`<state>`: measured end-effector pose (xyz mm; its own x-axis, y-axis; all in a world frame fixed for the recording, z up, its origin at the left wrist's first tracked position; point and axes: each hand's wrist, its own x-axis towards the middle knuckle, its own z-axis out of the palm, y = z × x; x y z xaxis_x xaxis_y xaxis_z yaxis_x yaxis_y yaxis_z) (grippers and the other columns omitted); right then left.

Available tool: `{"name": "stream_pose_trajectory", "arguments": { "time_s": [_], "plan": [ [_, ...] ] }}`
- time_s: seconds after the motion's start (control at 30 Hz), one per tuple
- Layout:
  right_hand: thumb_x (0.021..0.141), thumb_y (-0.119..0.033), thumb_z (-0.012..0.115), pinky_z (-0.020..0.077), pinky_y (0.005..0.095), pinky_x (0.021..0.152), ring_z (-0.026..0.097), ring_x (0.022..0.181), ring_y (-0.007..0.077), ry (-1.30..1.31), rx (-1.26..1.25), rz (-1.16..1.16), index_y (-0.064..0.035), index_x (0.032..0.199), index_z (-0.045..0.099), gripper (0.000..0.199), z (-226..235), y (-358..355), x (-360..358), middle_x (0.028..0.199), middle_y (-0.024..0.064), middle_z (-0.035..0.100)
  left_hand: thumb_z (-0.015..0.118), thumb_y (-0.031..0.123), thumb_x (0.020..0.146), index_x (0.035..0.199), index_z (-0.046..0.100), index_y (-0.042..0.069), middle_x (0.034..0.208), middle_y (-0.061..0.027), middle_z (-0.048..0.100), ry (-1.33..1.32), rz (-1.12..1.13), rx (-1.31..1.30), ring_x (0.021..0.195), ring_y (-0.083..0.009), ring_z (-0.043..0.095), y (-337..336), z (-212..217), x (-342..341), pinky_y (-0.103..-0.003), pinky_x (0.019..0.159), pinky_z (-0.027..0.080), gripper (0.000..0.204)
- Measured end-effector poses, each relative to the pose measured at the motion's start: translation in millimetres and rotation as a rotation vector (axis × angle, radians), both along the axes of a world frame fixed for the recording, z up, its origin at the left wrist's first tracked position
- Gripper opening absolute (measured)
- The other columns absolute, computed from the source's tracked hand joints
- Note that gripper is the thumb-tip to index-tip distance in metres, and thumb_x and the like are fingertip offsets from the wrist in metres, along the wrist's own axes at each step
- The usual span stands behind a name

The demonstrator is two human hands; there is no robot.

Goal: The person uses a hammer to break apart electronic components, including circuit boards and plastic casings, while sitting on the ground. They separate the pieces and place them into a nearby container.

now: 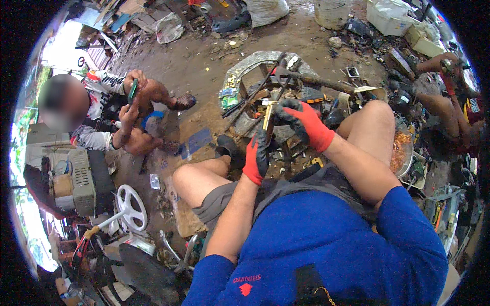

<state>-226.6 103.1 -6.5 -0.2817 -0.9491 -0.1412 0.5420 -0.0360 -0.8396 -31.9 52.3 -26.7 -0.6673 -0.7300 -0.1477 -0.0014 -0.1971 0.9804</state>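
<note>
While the person sat low over a dirt floor point(204, 61) littered with scrap, both hands wore red and black work gloves and met in front of the bare knees. The left hand point(256, 159) gripped the lower end of a narrow brass-coloured metal piece point(269, 115), its fingers clamped around it from below. The right hand point(304, 121) came in from the right at the piece's upper part, its black fingertips point(286, 108) curled and pressed against the top; whether they fully closed around it could not be told. The piece stood nearly upright, held in the air above a round pile of parts with green circuit boards point(228, 97) and dark rods. To the left, well apart, another person crouched with a small dark tool point(132, 90) in hand. A white wheel-shaped part point(131, 206) lay on the floor near the left knee.
</note>
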Motion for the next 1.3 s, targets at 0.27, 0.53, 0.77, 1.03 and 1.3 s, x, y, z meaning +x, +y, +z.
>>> {"name": "stream_pose_trajectory", "arguments": {
  "time_s": [0.27,0.53,0.77,1.03,1.3],
  "plan": [
    [0.088,-0.022,0.068,0.0494,0.0332,0.083,0.063,0.091,0.0177,0.698,0.013,-0.001,0.0,0.102,0.066,0.026,17,10,1,0.096,0.0095,0.068,0.044,0.036,0.104,0.138,0.048,0.008,0.127,-0.0022,0.057,0.13,-0.198,0.335,0.111,-0.0146,0.054,-5,-1,-1,-0.033,0.097,0.043,0.044],
    [0.084,-0.032,0.07,0.0497,0.0371,0.089,0.066,0.099,0.0273,0.793,0.104,0.064,-0.003,0.108,0.067,0.037,26,10,12,0.105,0.015,0.069,0.039,0.039,0.105,0.135,0.049,0.009,0.125,-0.0062,0.059,0.287,-0.214,0.609,0.106,-0.0185,0.062,-6,-8,9,-0.034,0.088,0.053,0.044],
    [0.086,-0.023,0.071,0.0498,0.0302,0.086,0.063,0.097,0.0131,0.743,0.107,0.144,-0.0017,0.113,0.065,0.035,21,8,6,0.105,0.0069,0.071,0.042,0.045,0.102,0.134,0.05,0.011,0.123,-0.0084,0.062,0.345,-0.205,0.815,0.104,-0.0231,0.064,-8,-8,11,-0.04,0.089,0.054,0.047],
    [0.095,-0.024,0.06,0.049,0.0292,0.084,0.061,0.092,0.0131,0.434,0.059,0.029,0.0,0.116,0.064,0.032,19,4,-19,0.105,0.0064,0.068,0.039,0.044,0.102,0.13,0.051,0.012,0.112,-0.0081,0.065,0.595,-0.081,0.753,0.097,-0.0242,0.066,-20,-17,13,-0.043,0.083,0.056,0.045],
    [0.086,-0.021,0.064,0.0498,0.0374,0.09,0.064,0.107,0.0308,1.291,0.299,-0.434,-0.0049,0.12,0.062,0.037,10,17,-73,0.114,0.0171,0.067,0.039,0.042,0.102,0.119,0.055,0.015,0.099,-0.0026,0.065,0.694,0.112,0.571,0.087,-0.0198,0.064,-33,31,19,-0.036,0.077,0.054,0.035]
  ]
}}
